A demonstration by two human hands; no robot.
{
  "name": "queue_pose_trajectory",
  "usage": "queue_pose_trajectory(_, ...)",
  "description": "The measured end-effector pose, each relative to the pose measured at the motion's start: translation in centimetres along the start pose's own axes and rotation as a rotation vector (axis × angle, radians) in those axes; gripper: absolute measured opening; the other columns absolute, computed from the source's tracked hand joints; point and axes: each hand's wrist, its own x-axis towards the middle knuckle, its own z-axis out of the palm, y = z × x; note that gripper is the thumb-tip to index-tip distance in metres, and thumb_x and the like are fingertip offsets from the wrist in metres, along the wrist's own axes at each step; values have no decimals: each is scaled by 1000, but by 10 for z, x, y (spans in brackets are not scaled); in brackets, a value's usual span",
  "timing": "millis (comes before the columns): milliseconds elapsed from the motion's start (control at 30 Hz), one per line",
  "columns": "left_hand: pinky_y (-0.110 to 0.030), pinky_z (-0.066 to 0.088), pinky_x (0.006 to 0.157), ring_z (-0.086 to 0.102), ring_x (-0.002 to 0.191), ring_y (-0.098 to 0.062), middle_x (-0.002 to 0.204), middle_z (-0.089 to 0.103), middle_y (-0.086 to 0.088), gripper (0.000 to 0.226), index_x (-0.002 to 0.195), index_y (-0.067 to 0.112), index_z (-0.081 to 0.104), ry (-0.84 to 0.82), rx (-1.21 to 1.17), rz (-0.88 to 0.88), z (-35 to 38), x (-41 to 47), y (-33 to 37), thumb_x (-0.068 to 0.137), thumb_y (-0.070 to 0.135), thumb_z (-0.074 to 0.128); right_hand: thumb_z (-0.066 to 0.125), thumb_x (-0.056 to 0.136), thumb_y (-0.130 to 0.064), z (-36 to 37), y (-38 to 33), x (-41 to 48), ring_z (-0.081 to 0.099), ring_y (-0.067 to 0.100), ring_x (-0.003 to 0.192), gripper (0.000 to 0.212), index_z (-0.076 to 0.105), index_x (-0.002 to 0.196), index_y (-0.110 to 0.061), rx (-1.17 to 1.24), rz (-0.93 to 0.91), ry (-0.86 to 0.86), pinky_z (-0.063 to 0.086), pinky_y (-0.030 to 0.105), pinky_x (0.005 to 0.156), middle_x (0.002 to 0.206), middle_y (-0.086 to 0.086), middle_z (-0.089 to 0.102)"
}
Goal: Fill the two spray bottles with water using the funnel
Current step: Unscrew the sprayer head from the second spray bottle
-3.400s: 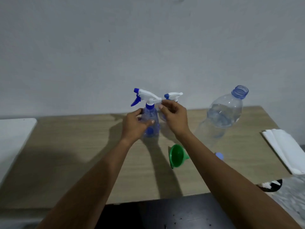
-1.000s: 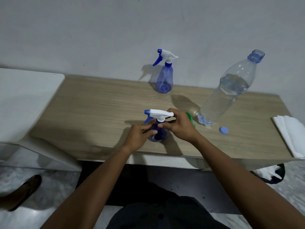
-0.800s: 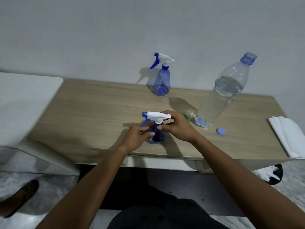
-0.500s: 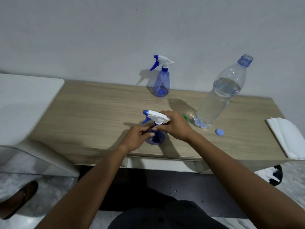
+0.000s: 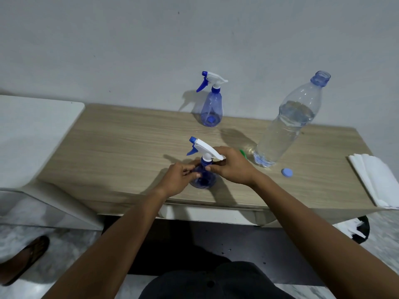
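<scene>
A small blue spray bottle (image 5: 204, 180) stands near the front edge of the wooden table (image 5: 121, 147). My left hand (image 5: 180, 176) grips its body. My right hand (image 5: 232, 167) holds its blue collar under the white trigger head (image 5: 205, 147), which leans to the left. A second spray bottle (image 5: 211, 104) stands upright by the wall, untouched. The green funnel (image 5: 243, 153) is mostly hidden behind my right hand. A large clear water bottle (image 5: 289, 124), open and partly full, stands to the right.
The water bottle's blue cap (image 5: 287, 172) lies on the table right of my right hand. Folded white tissues (image 5: 376, 180) lie at the table's right end. A white surface (image 5: 32, 134) adjoins the table's left side. A sandalled foot (image 5: 23, 260) rests on the floor at lower left.
Since 3.4 s ago one spray bottle has come from the back to the front edge in both hands. In the last second its trigger head has turned and tilted leftward under my right hand.
</scene>
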Motion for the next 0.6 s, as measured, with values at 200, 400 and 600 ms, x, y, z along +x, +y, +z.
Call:
queue_pose_trajectory(200, 0, 42, 78, 61, 88, 22, 107, 73, 11, 30, 122, 13, 72, 33, 41, -12, 2, 0, 1, 94, 6, 66, 85, 79, -39, 7, -12, 5, 59, 13, 70, 30, 71, 91, -16, -84, 26, 130, 39, 18, 60, 79, -1, 70)
queue_pose_trajectory(400, 0, 43, 85, 61, 115, 1, 130, 68, 3, 37, 130, 11, 67, 14, -12, -1, 1, 0, 4, 93, 7, 67, 79, 87, -25, 6, -5, 2, 62, 22, 77, 14, 73, 93, -13, -81, -16, 81, 45, 33, 69, 82, 3, 67)
queue_pose_trajectory(600, -3, 44, 91, 61, 122, -4, 132, 66, 7, 39, 131, 16, 66, -7, -38, 3, 0, 2, 2, 93, 11, 69, 72, 93, -12, 0, 6, 1, 73, 20, 88, 19, 74, 110, -17, 71, 50, -48, 63, 39, 81, 105, 6, 69)
